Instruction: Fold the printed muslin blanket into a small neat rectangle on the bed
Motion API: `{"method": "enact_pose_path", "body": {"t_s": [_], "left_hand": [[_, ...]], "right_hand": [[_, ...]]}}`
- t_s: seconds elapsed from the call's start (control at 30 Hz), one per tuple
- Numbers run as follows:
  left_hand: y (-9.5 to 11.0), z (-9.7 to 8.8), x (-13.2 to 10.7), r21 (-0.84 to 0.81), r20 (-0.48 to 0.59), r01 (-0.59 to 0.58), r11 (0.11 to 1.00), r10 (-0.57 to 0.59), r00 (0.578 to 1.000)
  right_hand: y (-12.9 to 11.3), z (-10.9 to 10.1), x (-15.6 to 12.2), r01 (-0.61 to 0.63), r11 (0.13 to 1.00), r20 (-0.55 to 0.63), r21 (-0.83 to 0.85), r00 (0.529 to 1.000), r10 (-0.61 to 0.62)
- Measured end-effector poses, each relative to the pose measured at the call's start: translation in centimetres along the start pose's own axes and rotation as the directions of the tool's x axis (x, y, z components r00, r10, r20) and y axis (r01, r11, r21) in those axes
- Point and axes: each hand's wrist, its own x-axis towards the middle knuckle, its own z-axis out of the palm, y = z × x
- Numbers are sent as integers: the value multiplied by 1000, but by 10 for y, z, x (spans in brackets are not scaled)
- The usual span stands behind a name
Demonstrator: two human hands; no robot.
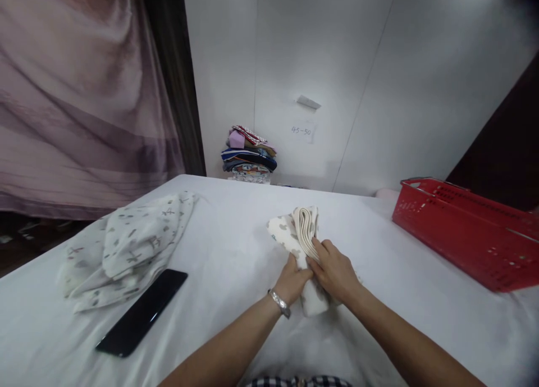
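Where cream printed cloth stacks in curvy pleats, our grip's holding it, left hand plus right hand.

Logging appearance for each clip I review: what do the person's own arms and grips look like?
The left grip and right grip are gloveless. The left forearm wears a shiny, silver-coloured bracelet at the wrist; no jewellery can be made out on the right forearm. Neither arm shows a sleeve.
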Motion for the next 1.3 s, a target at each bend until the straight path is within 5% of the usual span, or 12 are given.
{"method": "enact_pose_path", "body": {"t_s": [0.3,0.63,0.97,1.3], "left_hand": [[19,0,-28,-209,72,283,936,-274,959],[12,2,-34,-323,163,284,903,-242,956],[15,13,-29,-254,294,372,893,-295,909],[-24,18,3,-275,149,410,870,-383,912]], "right_hand": [[2,-1,-11,7,993,118,116,993,-21],[-10,-14,-13,65,995,183,70,980,-76],[8,-9,-18,-66,996,237,65,970,49],[41,-4,-6,-211,965,332,158,931,150]]}}
